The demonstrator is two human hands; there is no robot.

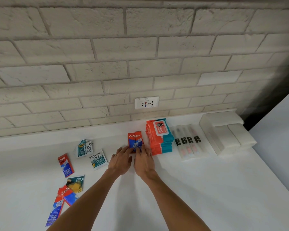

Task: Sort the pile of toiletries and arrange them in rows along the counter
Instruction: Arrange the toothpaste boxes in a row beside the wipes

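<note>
Both hands meet near the middle of the white worktop (190, 189), over a pair of red-and-blue Colgate toothpaste sachets (134, 139). The pair lies flat, side by side and touching, tops toward the pale brick wall (90, 55). The left hand (121, 160) and the right hand (143, 161) sit close together, fingers stretched out over the sachets' near ends. Neither appears to pinch anything, so this reads as squaring the pair up rather than carrying it.

The step in hand looks like the start of a toothpaste row. Just to its right the sorting seems done: a fanned stack of orange-and-teal wipes packs (158, 139), then clear-wrapped toothbrushes (187, 142) laid parallel, then white rectangular boxes (227, 137) by the worktop's end.

The unsorted things lie to the left. There are two teal-and-white Cream Silk sachets (98, 160), a loose red-and-blue Colgate sachet (65, 165) and a teal sachet with a yellow picture (75, 183). More overlapping Colgate sachets (60, 202) lie at the near left.

The next move probably falls to the left hand: reach for the loose Colgate sachet. Being thin and flat, it likely needs lifting by an edge with the fingertips, then laying against the pair, turned the same way.
</note>
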